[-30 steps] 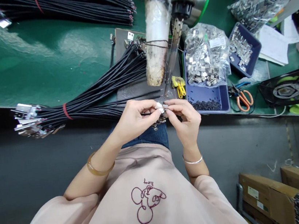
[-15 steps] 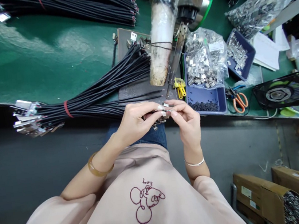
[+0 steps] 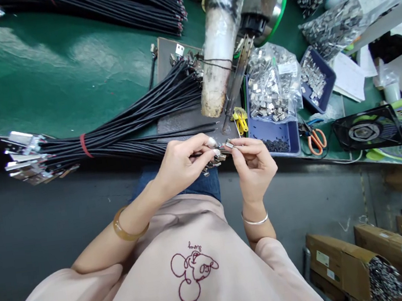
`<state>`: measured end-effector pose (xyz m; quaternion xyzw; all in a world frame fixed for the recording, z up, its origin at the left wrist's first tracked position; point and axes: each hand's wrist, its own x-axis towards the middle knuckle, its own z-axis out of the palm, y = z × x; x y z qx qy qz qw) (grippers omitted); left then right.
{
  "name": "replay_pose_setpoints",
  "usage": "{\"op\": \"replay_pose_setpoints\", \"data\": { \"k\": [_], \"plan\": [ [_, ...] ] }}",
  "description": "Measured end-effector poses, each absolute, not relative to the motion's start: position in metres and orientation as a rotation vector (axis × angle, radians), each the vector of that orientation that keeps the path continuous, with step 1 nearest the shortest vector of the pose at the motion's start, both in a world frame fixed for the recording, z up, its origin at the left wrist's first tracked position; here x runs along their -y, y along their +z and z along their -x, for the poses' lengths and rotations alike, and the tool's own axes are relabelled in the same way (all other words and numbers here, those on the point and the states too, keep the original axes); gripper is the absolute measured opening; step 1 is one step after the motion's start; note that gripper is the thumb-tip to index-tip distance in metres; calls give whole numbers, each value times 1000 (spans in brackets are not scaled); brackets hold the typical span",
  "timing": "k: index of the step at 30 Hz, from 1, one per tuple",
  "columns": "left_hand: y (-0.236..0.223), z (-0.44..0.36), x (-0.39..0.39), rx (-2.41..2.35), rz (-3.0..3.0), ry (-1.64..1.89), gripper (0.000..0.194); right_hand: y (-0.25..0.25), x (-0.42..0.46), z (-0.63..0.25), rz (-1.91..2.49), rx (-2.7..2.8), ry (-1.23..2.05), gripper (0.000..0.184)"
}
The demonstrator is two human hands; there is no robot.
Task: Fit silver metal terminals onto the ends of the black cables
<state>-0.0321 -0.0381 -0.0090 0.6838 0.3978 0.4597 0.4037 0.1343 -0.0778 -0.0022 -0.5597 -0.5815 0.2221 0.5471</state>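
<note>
At the table's front edge my left hand (image 3: 184,165) is closed in a pinch on the end of a black cable, mostly hidden by its fingers. Close beside it, my right hand (image 3: 256,163) pinches a small silver metal connector shell (image 3: 229,144) between thumb and fingertips. The two sets of fingertips nearly meet; whether shell and cable touch is too small to tell. Several connector ends (image 3: 211,165) hang just below the left fingertips. Behind the left hand a bundle of black cables (image 3: 121,136), tied with a red band (image 3: 85,146), reaches across a grey plate (image 3: 178,124).
A wrapped white tube (image 3: 214,65) slants down near the hands, beside yellow clippers (image 3: 240,121). To the right are a blue tray (image 3: 293,138) with bagged metal shells (image 3: 270,97) and small black parts, orange-handled scissors (image 3: 317,141) and a black fan (image 3: 369,131).
My right hand has drawn slightly right, away from the left fingertips, and the metal shell in it has tilted. My left hand keeps its pinch. The whole view has shifted a little.
</note>
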Motion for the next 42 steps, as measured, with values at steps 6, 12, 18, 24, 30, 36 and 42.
{"op": "replay_pose_setpoints", "data": {
  "k": [6, 12, 18, 24, 30, 36, 42],
  "plan": [
    [-14, 32, 40, -1014, -1790, 1194, 19, 4, 77, -135, 1292, 1379, 534, 9],
    [-13, 30, 40, -1028, -1796, 1187, 7, 3, 72, -136, 1282, 1286, 713, 2],
    [-11, 30, 38, -1015, -1816, 1182, 2, 1, 72, -137, 1249, 1269, 714, 4],
    [-9, 28, 38, -1004, -1746, 1162, 2, -2, 74, -138, 1289, 1319, 727, 5],
    [-1, 29, 36, -955, -1594, 1086, 14, 2, 78, -138, 1237, 1535, 278, 16],
    [6, 25, 33, -952, -1426, 1034, 12, 4, 77, -137, 1123, 1780, 69, 24],
    [5, 20, 31, -1005, -1324, 1032, 15, -5, 72, -142, 1207, 1559, 424, 8]
  ]
}}
